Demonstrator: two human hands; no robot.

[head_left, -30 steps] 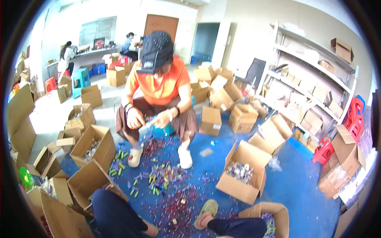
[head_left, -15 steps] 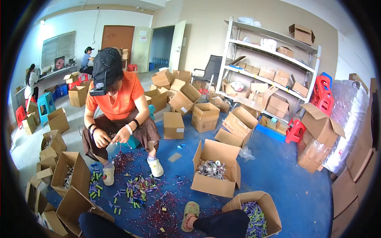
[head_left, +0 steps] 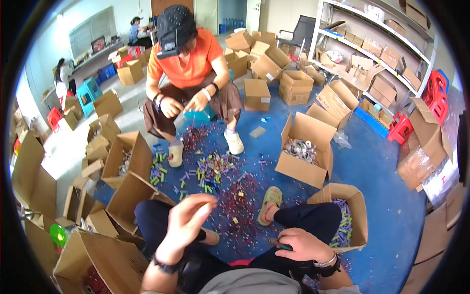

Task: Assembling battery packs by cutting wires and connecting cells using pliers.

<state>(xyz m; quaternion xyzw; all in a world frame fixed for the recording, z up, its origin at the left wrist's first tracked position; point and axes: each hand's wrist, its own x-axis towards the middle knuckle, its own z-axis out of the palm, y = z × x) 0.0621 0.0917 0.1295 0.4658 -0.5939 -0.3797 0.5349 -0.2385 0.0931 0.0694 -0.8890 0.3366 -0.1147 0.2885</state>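
In front of my left knee, my left hand [head_left: 188, 220] is raised with fingers bent and slightly apart from the thumb; nothing shows between them. My right hand [head_left: 304, 245] is closed over small pliers [head_left: 285, 247] with a green handle, their dark jaws pointing left above my lap. Purple and green battery-like cylinders [head_left: 208, 171] lie heaped on the blue floor beyond my feet. Red wire scraps and pale bits [head_left: 240, 206] are strewn between my legs. Beside my right knee, a cardboard box [head_left: 361, 215] holds many more purple and green cylinders.
Opposite me a person in an orange shirt [head_left: 188, 61] sits low, both hands together. An open carton [head_left: 306, 166] of whitish parts stands ahead right. More cartons [head_left: 129, 154] crowd the left, one carton [head_left: 98, 262] close by my left arm. Metal shelving [head_left: 374, 49] stands far right.
Both my hands have come into view, the right with pliers. The view has tilted down and swung left, so the room sits higher and further right. The person opposite stays seated.
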